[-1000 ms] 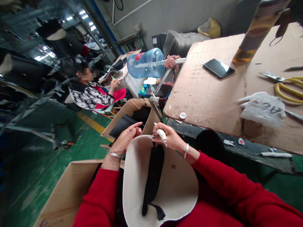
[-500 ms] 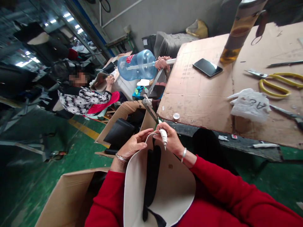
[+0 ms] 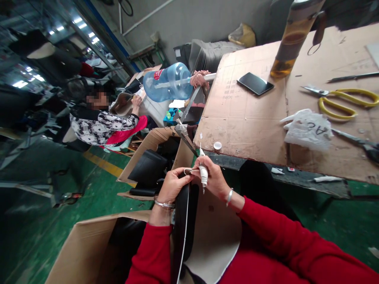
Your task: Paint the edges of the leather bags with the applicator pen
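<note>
A white squeeze tube [image 3: 203, 175] with a thin tip pointing up and away from me is gripped in my right hand [image 3: 216, 181]. The thumb and finger of that hand also meet near the panel's edge. My left hand [image 3: 173, 188], wearing a bracelet, is closed in a pinch on the top edge of a curved panel [image 3: 217, 232]. Beige shows on the panel's inside, black on its outside, with a thin pale line along the rim. A black strip [image 3: 193, 213] lies inside its fold. A small pale loop of edging shows between my hands.
A cardboard-covered table [image 3: 248, 126] holds a white cap [image 3: 217, 146], phone [image 3: 255, 83], yellow-handled scissors [image 3: 337, 108], plastic bag [image 3: 308, 132] and tea bottle [image 3: 286, 47]. Cardboard boxes [image 3: 94, 240] stand left. A co-worker [image 3: 97, 126] sits beyond a blue water jug [image 3: 168, 83].
My left hand has shifted slightly right and closed its fingers on the edge. The panel's left side has turned inward, showing its black outside. The tube stays in my right hand.
</note>
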`<control>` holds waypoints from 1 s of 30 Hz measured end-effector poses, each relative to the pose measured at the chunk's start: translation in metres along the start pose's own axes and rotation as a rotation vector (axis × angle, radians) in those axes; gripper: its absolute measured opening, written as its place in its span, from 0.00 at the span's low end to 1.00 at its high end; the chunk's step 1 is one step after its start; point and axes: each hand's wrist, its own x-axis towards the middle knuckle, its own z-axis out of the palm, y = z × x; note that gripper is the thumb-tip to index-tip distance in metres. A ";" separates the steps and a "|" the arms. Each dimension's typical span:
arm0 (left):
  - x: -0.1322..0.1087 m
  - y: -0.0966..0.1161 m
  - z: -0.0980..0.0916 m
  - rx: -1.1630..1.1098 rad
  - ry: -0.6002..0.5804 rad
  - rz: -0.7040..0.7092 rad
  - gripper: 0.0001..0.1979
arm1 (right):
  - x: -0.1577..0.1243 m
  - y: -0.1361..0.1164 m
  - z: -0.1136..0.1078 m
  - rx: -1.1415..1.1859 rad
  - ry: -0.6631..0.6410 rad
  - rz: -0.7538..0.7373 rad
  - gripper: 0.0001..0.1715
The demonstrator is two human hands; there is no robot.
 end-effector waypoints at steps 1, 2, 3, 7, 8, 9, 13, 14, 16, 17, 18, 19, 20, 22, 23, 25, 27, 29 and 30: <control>0.000 0.000 0.001 -0.011 0.006 0.006 0.16 | -0.001 -0.002 -0.003 -0.046 -0.014 -0.034 0.08; 0.000 -0.001 0.002 -0.022 0.009 0.009 0.16 | -0.001 -0.005 -0.008 -0.083 -0.032 -0.075 0.09; 0.001 -0.001 0.003 -0.035 0.010 0.011 0.15 | -0.001 -0.008 -0.015 -0.108 -0.046 -0.112 0.11; 0.005 -0.001 0.012 -0.081 0.028 0.014 0.12 | 0.010 -0.023 -0.055 -0.167 0.033 -0.196 0.20; 0.006 -0.001 0.015 -0.092 0.024 0.012 0.12 | 0.014 -0.026 -0.067 -0.201 0.087 -0.206 0.22; 0.008 0.000 0.019 -0.104 0.015 0.009 0.12 | 0.020 -0.029 -0.078 -0.243 0.148 -0.219 0.22; 0.019 0.006 0.038 -0.164 -0.031 -0.015 0.13 | 0.041 -0.034 -0.117 -0.382 0.346 -0.229 0.16; 0.022 0.008 0.042 -0.176 -0.037 -0.025 0.13 | 0.045 -0.032 -0.123 -0.386 0.370 -0.194 0.14; 0.029 0.012 0.050 -0.181 -0.049 -0.046 0.14 | 0.050 -0.026 -0.131 -0.347 0.370 -0.101 0.14; 0.032 0.014 0.054 -0.170 -0.053 -0.053 0.15 | 0.051 -0.023 -0.133 -0.328 0.350 -0.063 0.15; 0.035 0.016 0.057 -0.149 -0.058 -0.055 0.15 | 0.052 -0.019 -0.134 -0.324 0.320 -0.039 0.15; 0.038 0.017 0.059 -0.123 -0.069 -0.053 0.16 | 0.052 -0.017 -0.134 -0.333 0.284 -0.030 0.15; 0.040 0.018 0.062 -0.097 -0.083 -0.049 0.16 | 0.051 -0.015 -0.134 -0.352 0.255 -0.033 0.15; 0.044 0.019 0.066 -0.064 -0.111 -0.034 0.15 | 0.050 -0.013 -0.134 -0.402 0.212 -0.044 0.14; 0.046 0.019 0.068 -0.057 -0.121 -0.026 0.15 | 0.050 -0.013 -0.134 -0.419 0.200 -0.048 0.13; 0.050 0.019 0.070 -0.057 -0.123 -0.015 0.14 | 0.049 -0.013 -0.135 -0.450 0.190 -0.049 0.13; 0.053 0.020 0.073 -0.059 -0.113 -0.012 0.13 | 0.049 -0.014 -0.136 -0.475 0.189 -0.049 0.13; 0.055 0.021 0.075 -0.062 -0.108 -0.016 0.13 | 0.049 -0.014 -0.137 -0.482 0.188 -0.059 0.13; 0.056 0.022 0.075 -0.063 -0.106 -0.018 0.14 | 0.049 -0.015 -0.137 -0.482 0.180 -0.065 0.13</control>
